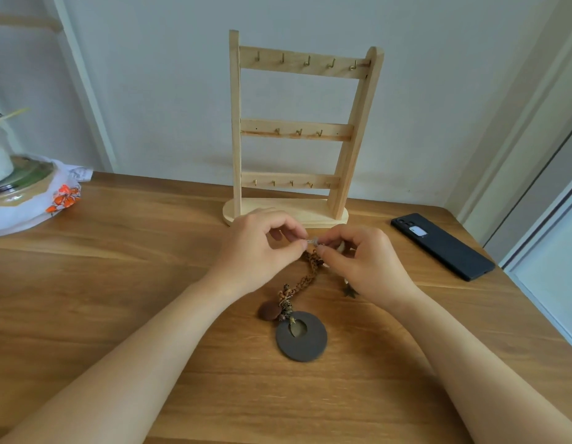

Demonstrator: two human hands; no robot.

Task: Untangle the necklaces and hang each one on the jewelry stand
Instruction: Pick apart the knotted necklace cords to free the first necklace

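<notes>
A wooden jewelry stand (297,133) with three rails of small brass hooks stands at the back of the table, all hooks bare. In front of it lies a tangle of necklaces (305,274): a brown braided cord runs down to a dark round disc pendant (301,337) and a brown bead. My left hand (262,248) and my right hand (361,261) meet just above the cord, each pinching its small silvery clasp end between thumb and forefinger. A small star-shaped charm (350,292) peeks out under my right hand. Part of the tangle is hidden by my fingers.
A black phone (441,246) lies on the wooden table (118,283) to the right of the stand. At the far left sits a glass jar on a white cloth with an orange print (38,200). A white wall is close behind the stand.
</notes>
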